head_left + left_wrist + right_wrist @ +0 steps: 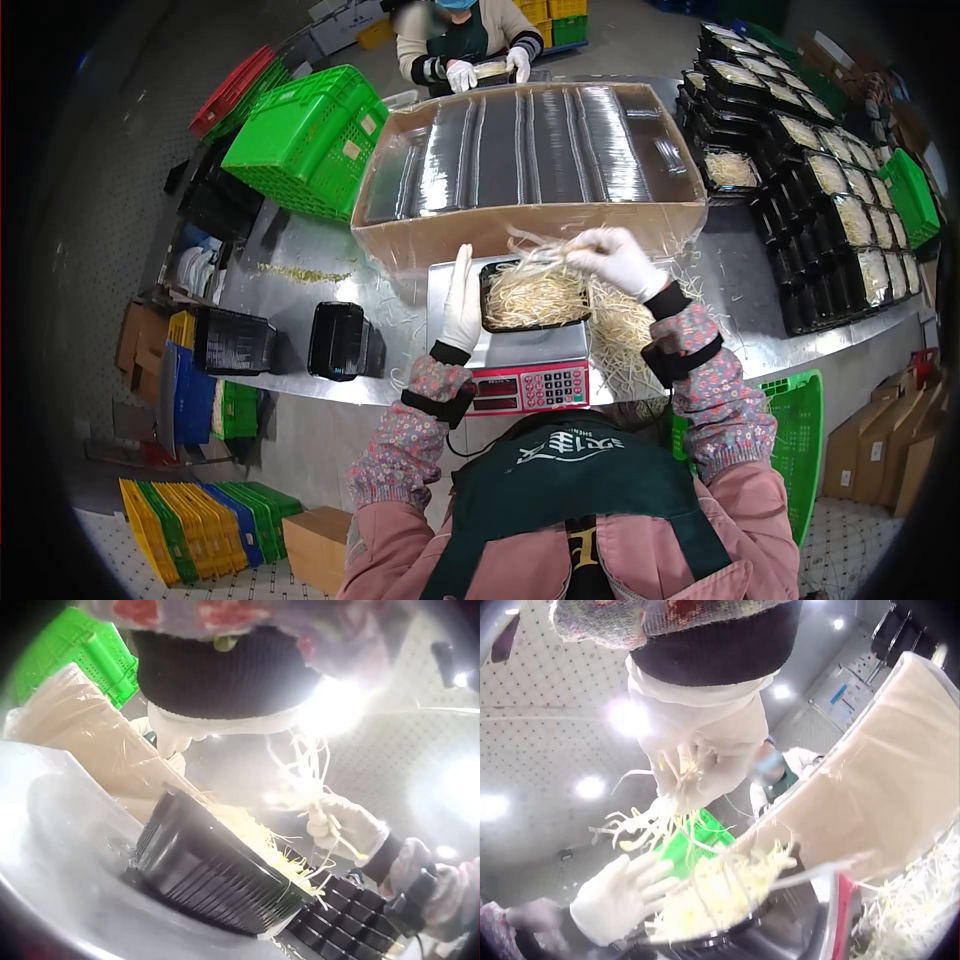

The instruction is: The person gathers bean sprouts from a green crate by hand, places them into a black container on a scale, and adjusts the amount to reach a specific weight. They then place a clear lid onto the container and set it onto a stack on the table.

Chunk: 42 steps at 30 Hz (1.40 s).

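A black ribbed tray [217, 870] full of bean sprouts [535, 298] sits on the metal plate of a scale with a red front panel [530, 391]. Above the tray's right back corner, the gloved right hand [618, 262] pinches a small bunch of sprouts [649, 829], whose ends dangle from the fingertips. The gloved left hand [462, 305] is held upright just left of the tray, fingers straight and holding nothing; the right wrist view shows its palm [619, 900] spread. Loose sprouts [625, 335] lie heaped right of the scale.
Behind the scale stands a carton [430, 237] of stacked black trays. Two empty trays [337, 341] are at the left, near green crates [300, 140]. Filled trays [860, 220] are stacked at the right. Another person [470, 40] works across the table.
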Motion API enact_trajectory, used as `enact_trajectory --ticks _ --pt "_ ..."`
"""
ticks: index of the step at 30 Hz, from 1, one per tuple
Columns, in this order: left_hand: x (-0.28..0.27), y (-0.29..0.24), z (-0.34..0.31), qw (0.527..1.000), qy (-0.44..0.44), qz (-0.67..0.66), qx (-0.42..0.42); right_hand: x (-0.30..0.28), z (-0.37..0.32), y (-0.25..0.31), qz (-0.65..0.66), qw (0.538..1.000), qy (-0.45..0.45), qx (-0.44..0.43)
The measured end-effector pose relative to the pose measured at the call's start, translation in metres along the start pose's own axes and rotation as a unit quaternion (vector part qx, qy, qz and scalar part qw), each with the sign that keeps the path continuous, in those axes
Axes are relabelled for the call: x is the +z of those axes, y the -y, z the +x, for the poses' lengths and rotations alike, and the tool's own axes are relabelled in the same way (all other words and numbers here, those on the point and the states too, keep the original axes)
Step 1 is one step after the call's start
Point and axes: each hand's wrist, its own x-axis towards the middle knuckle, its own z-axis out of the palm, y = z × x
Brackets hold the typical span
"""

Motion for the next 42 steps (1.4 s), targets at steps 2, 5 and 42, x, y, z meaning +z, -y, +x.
enact_trajectory --ticks 2,5,42 --pt "-0.005 0.006 -0.005 1.000 -0.009 0.013 0.000 0.010 -0.001 -0.008 -0.090 0.994 0.018 0.050" --pt "-0.011 0.016 -0.014 0.999 -0.029 0.028 -0.011 -0.009 -0.012 -0.027 -0.102 0.993 -0.017 0.051" --pt "0.046 -0.013 0.002 0.944 0.077 0.305 0.096 -0.057 -0.045 -0.003 -0.364 0.931 0.010 0.024"
